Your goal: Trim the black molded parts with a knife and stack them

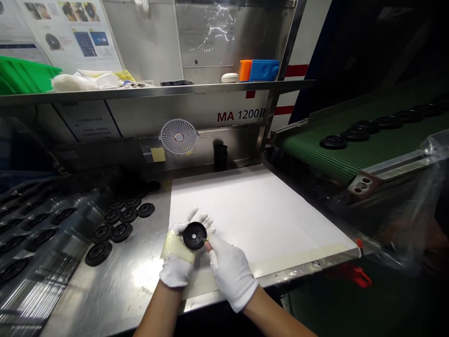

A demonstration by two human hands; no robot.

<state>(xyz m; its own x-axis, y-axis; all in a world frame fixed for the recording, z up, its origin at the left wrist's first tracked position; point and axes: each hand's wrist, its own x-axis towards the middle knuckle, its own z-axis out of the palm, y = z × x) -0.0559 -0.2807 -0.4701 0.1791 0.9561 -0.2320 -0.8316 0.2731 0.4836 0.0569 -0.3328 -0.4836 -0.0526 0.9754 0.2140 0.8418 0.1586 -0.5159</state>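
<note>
My left hand (180, 250), in a white glove with a pale yellow covering over the palm, is turned up and supports a black round grooved part (195, 235). Its fingers stick out beyond the part's far edge. The part has a raised rim and a light hole at its centre. My right hand (229, 267), also gloved in white, is closed, with one bare fingertip showing at the part's right edge. A thin tip seems to stick out there, but what the fingers hold is too small to make out. Both hands are over the near left of a white sheet (245, 210).
Several similar black round parts (121, 232) lie on the metal table at left, beside plastic-covered trays (38, 238). A green conveyor belt (315, 152) at right carries more. A small fan (178, 136) stands behind, under a shelf (175, 90) with a green bin (26, 75).
</note>
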